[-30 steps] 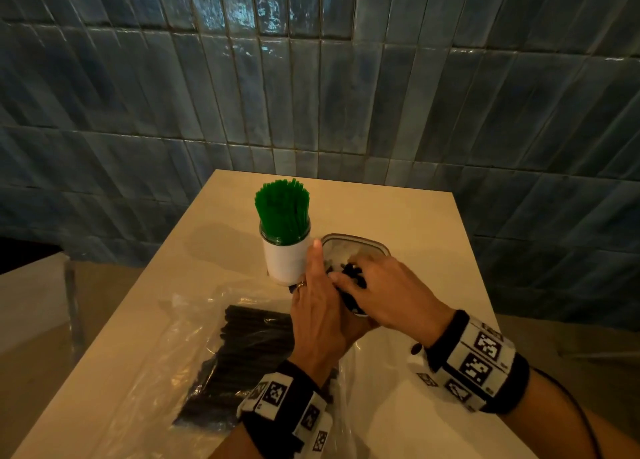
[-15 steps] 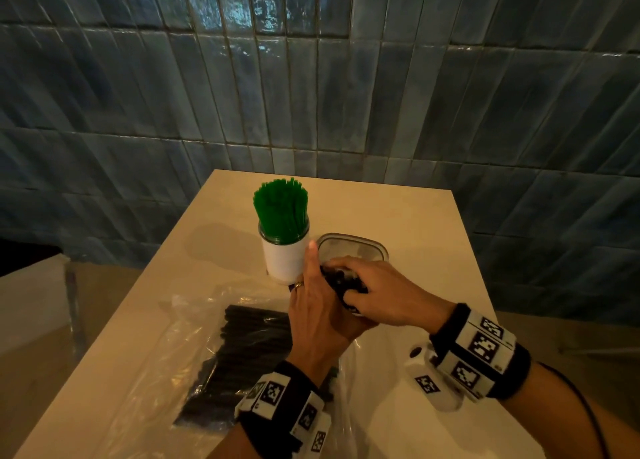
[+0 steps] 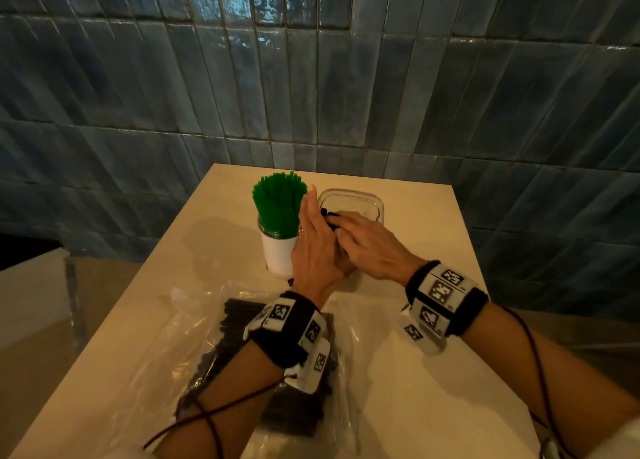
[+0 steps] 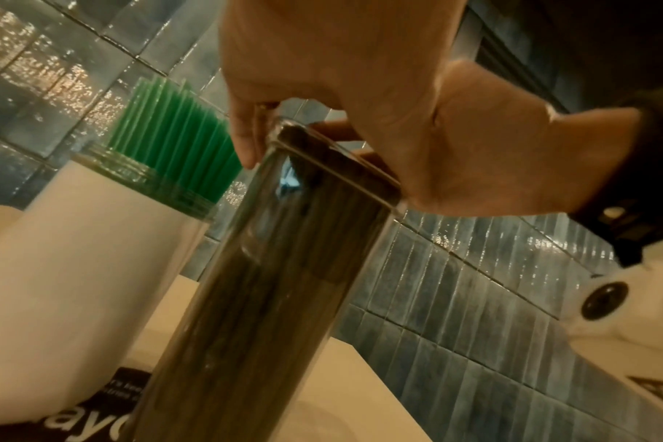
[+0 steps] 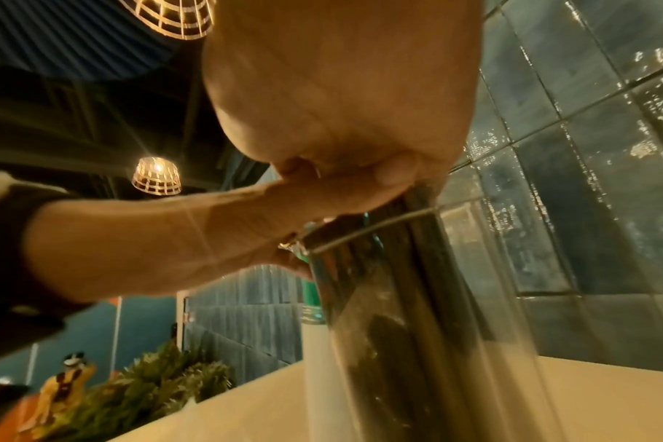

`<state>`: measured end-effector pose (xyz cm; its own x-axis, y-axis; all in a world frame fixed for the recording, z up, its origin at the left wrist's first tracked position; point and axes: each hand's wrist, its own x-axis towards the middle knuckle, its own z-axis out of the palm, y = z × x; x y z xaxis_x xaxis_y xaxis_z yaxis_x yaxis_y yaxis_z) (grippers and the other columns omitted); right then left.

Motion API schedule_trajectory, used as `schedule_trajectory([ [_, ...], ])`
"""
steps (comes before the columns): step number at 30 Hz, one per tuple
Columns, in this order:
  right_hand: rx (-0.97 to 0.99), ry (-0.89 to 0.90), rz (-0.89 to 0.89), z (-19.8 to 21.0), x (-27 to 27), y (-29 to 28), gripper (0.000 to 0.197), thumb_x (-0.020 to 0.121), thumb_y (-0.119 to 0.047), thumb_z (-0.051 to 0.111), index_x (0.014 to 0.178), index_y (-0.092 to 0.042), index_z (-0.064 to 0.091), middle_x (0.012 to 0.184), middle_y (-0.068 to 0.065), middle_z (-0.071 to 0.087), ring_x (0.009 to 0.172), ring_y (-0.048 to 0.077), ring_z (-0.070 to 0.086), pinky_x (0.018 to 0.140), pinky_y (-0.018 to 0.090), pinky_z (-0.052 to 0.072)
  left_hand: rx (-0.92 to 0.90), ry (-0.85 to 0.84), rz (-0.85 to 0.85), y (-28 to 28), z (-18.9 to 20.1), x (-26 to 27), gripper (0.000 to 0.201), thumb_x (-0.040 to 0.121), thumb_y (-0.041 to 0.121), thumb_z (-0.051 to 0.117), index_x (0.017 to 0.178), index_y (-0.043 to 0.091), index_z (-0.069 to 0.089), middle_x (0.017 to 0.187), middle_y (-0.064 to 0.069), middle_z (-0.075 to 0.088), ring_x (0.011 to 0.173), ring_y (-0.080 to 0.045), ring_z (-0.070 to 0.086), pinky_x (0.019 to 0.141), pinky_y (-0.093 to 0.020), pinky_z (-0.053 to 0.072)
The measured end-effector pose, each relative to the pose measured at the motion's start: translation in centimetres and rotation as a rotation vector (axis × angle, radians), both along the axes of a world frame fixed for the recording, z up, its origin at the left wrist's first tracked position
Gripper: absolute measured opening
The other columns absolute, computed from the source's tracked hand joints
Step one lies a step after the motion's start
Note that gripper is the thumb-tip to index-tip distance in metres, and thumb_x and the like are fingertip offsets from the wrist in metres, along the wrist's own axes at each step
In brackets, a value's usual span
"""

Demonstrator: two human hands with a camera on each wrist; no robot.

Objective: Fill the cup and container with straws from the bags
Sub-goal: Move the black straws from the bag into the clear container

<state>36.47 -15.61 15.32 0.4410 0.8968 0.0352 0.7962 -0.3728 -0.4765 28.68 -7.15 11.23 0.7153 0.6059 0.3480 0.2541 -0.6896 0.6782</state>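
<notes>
Right hand: laid palm-down over the mouth of the clear square plastic container, fingers curled onto the tops of the black straws standing inside.
Left hand: fingers straight, edge-on against the container's left side, touching the right hand.
Just left of the left hand: white cylindrical cup, upright, packed with green straws.
Nearer than both wrists: clear plastic bag lying flat, holding more black straws.
All on a cream desk; blue tiled wall beyond.
</notes>
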Motion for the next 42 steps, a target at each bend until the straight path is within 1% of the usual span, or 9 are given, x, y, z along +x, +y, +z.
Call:
schedule_trajectory([
  [9, -0.059, -0.291, -0.06, -1.8, 3.5, 1.6, 0.051, 0.096, -0.051, 0.033, 0.144, -0.034, 0.029, 0.149, 0.003, 0.034, 0.125, 0.031, 0.044, 0.101, 0.038, 0.035, -0.03, -0.068, 0.094, -2.1, -4.2, -2.8, 0.102, 0.071, 0.044, 0.076, 0.143, 0.018, 0.008, 0.146, -0.015, 0.028, 0.133, -0.028, 0.031, 0.109, -0.037, 0.03],
  [14, 0.26, -0.221, -0.039, -2.1, 2.6, 0.5, 0.05, 0.095, -0.045, 0.035, 0.142, -0.026, 0.037, 0.154, 0.006, 0.024, 0.139, 0.021, 0.023, 0.114, 0.037, 0.013, -0.32, 0.761, -0.021, -6.2, -8.5, -6.4, 0.115, 0.069, 0.073, 0.058, 0.146, 0.021, -0.01, 0.155, -0.013, -0.016, 0.141, -0.04, -0.011, 0.113, -0.057, 0.011],
  [18, 0.712, 0.011, -0.244, -4.7, -0.9, -3.7, 0.025, 0.093, -0.025, 0.046, 0.114, -0.017, 0.055, 0.119, 0.003, 0.05, 0.111, 0.005, 0.046, 0.096, 0.011, 0.035, -0.267, 1.012, -0.088, -6.7, -10.5, -8.0, 0.108, 0.078, 0.068, 0.052, 0.148, 0.016, -0.011, 0.155, -0.017, -0.017, 0.14, -0.045, -0.011, 0.113, -0.057, 0.007],
  [22, 0.321, 0.351, -0.313, -11.0, -3.6, -7.4, 0.018, 0.09, -0.005, 0.053, 0.093, -0.023, 0.057, 0.096, -0.001, 0.06, 0.086, 0.01, 0.057, 0.075, 0.013, 0.043, -0.301, 0.915, -0.108, -5.9, -10.9, -8.4, 0.07, 0.094, 0.047, 0.041, 0.148, 0.014, 0.011, 0.157, -0.012, 0.009, 0.142, -0.043, 0.004, 0.114, -0.057, 0.013],
  [25, -0.08, 0.343, -0.101, -14.6, -5.4, -8.3, 0.029, 0.089, -0.003, 0.047, 0.108, -0.017, 0.064, 0.112, 0.003, 0.063, 0.103, 0.016, 0.058, 0.093, 0.025, 0.044, -0.367, 0.722, -0.069, -5.3, -11.3, -8.9, 0.051, 0.096, 0.037, 0.039, 0.14, 0.015, 0.028, 0.143, -0.008, 0.039, 0.132, -0.031, 0.037, 0.107, -0.048, 0.036],
  [27, -0.186, 0.35, -0.026, -15.5, -6.4, -7.5, 0.038, 0.091, -0.005, 0.045, 0.124, -0.02, 0.057, 0.127, -0.003, 0.057, 0.116, 0.011, 0.053, 0.101, 0.016, 0.036, -0.37, 0.573, -0.056, -5.0, -10.8, -9.2, 0.036, 0.097, 0.03, 0.04, 0.13, 0.016, 0.037, 0.127, -0.004, 0.052, 0.113, -0.019, 0.052, 0.098, -0.037, 0.045],
  [32, 0.004, 0.323, 0.126, -16.2, -7.3, -4.4, 0.032, 0.096, -0.037, 0.047, 0.124, -0.027, 0.057, 0.125, 0.003, 0.061, 0.117, 0.022, 0.057, 0.099, 0.041, 0.044, -0.366, 0.372, -0.076, -4.5, -9.4, -10.2, 0.029, 0.099, 0.022, 0.038, 0.128, 0.017, 0.04, 0.116, 0.01, 0.043, 0.097, -0.001, 0.042, 0.085, -0.014, 0.033],
  [36, -0.337, 0.243, 0.022, -16.2, -6.8, -1.5, 0.035, 0.09, -0.009, 0.05, 0.123, 0.004, 0.052, 0.126, 0.026, 0.049, 0.116, 0.042, 0.047, 0.097, 0.048, 0.04, -0.411, 0.342, -0.082, -4.2, -9.7, -10.6, 0.027, 0.099, 0.023, 0.038, 0.125, 0.02, 0.043, 0.124, 0.007, 0.045, 0.101, -0.003, 0.044, 0.09, -0.019, 0.037],
  [42, -0.337, 0.187, 0.035, -16.9, -6.4, -0.1, 0.025, 0.089, -0.006, 0.053, 0.11, 0.006, 0.06, 0.116, 0.028, 0.058, 0.106, 0.04, 0.054, 0.092, 0.044, 0.045, -0.43, 0.294, -0.061, -4.1, -10.0, -10.4, 0.031, 0.098, 0.023, 0.041, 0.129, 0.023, 0.044, 0.126, 0.006, 0.049, 0.104, 0.0, 0.043, 0.091, -0.016, 0.032],
])
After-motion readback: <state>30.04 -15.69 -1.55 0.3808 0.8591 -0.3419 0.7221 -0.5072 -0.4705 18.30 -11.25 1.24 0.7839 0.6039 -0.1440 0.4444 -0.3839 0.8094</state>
